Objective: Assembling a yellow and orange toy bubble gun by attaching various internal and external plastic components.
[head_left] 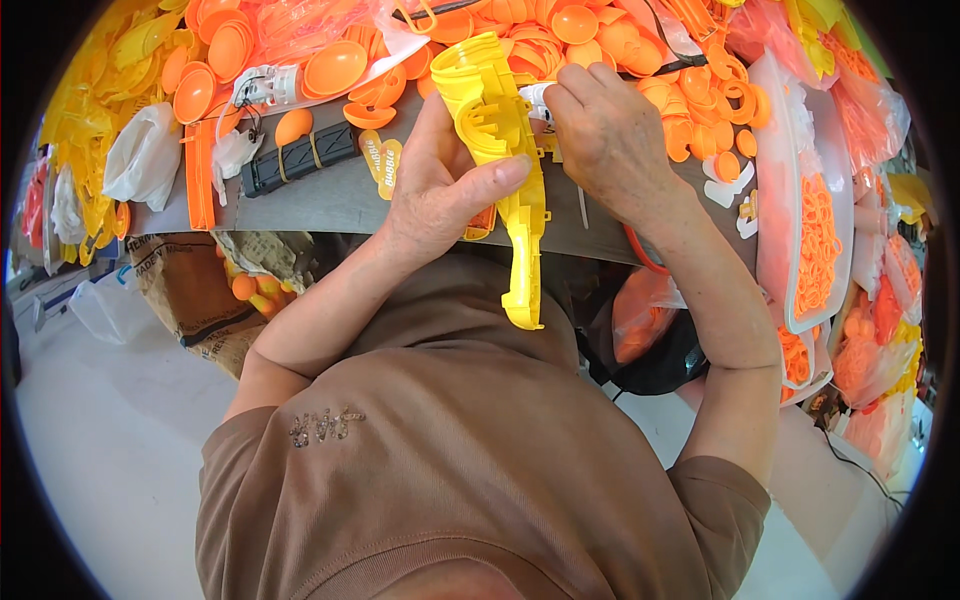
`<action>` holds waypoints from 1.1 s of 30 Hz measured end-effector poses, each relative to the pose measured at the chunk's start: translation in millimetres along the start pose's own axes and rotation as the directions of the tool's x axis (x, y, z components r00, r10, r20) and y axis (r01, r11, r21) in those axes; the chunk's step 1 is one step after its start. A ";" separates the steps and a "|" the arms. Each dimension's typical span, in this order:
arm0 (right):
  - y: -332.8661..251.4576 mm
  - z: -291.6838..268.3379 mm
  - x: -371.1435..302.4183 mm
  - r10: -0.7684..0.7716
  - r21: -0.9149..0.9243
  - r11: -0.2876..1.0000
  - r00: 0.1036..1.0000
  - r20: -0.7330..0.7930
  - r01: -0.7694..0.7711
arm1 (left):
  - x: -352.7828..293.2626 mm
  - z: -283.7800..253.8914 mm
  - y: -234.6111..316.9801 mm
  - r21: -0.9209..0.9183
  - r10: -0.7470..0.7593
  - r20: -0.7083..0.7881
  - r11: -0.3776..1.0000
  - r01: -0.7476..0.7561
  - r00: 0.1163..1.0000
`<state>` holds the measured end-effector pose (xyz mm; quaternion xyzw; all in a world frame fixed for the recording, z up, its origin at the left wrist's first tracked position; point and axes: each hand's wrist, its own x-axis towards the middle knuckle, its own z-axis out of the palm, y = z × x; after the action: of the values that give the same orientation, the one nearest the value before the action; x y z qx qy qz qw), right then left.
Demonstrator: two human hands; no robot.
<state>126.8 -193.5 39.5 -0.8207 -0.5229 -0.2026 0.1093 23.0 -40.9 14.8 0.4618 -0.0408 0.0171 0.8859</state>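
Head view, looking down over a brown short-sleeved shirt at two bare hands raised above the near edge of a grey tabletop. Left hand wraps around a bright yellow plastic toy-gun shell, thumb pressed across its open face and fingers curled behind it. That shell is a glossy moulded half-casing, hollow, with thin ribs and round sockets inside; its wide rounded end points up and away, and its narrow grip hangs down past the tabletop's near edge. Right hand sits against the shell's upper right side, fingertips bunched and pinching a small white part at the casing's edge. Along the far side lie heaps of smooth orange plastic domes and rings. Near the left corner rest a ribbed black handle piece and a crumpled white plastic bag. At the right edge, clear bags hold small orange rings.
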 end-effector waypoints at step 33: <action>-24.5 -42.5 -88.3 0.795 0.682 0.392 0.601 0.086 -0.617 | 40.1 14.0 31.3 0.914 -0.021 0.373 -0.161 -0.372 0.927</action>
<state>62.6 -271.6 37.3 -0.8367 -0.1361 -0.0437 0.5286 60.0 -34.7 51.9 0.9533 -0.1929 0.1035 0.2082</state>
